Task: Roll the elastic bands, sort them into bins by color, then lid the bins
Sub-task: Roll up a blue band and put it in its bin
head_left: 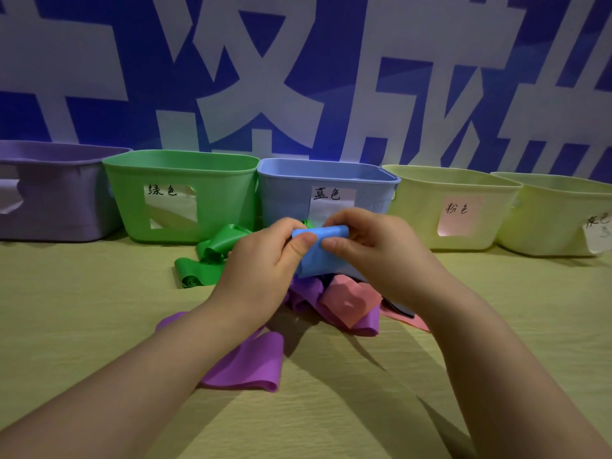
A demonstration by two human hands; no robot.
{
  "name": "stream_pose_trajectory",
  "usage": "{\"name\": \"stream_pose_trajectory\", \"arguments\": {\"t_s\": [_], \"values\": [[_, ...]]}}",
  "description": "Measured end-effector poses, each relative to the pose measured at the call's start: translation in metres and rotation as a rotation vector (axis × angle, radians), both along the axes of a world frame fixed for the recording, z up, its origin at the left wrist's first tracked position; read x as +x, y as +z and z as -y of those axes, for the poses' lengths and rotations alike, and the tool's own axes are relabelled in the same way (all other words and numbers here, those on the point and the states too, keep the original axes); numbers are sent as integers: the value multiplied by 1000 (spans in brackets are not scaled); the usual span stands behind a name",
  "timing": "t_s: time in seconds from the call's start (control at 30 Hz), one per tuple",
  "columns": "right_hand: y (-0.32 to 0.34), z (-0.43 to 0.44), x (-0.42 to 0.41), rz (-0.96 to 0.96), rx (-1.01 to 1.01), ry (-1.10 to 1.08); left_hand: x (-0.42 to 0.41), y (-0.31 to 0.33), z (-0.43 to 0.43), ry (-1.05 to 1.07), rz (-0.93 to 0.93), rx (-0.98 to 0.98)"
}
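Above table [99, 326], fingers [300, 242] around blue band [317, 258]

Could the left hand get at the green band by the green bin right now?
Probably, once freed: the green band lies uncovered just left of the left hand, nothing between them. But that hand and the right hand both grip the blue band.

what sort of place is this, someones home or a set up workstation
Likely a staged sorting station, not a home: hand-labelled bins such as the green bin and blue bin line a wooden table, backed by a printed banner.
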State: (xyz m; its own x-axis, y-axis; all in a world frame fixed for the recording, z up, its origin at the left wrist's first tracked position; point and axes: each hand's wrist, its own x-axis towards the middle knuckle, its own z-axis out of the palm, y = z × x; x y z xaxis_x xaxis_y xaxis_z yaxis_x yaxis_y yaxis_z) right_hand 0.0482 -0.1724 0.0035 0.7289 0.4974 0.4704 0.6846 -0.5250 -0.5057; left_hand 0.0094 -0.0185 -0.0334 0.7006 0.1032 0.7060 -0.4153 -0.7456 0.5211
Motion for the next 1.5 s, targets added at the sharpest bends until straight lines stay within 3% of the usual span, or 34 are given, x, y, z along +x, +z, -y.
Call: {"name": "stream_pose_trajectory", "arguments": {"t_s": [0.23,0.53,0.67,0.97,1.13,1.27,1.5], "values": [[2,1,-1,-46,-30,-18,-2,0,1,-4,25,7],[-2,-1,1,-63,125,41,0,2,-1,35,63,35],[0,0,1,-84,69,2,-4,2,2,33,72,-18],[3,1,-3,-221,21,20,-3,1,0,50,120,82],[-1,0,0,-162,134,48,-2,2,-1,37,114,36],[-2,-1,1,-76,87,30,-3,2,1,1,120,17],[-3,-2,3,-302,56,77,0,1,-2,-39,114,31]]}}
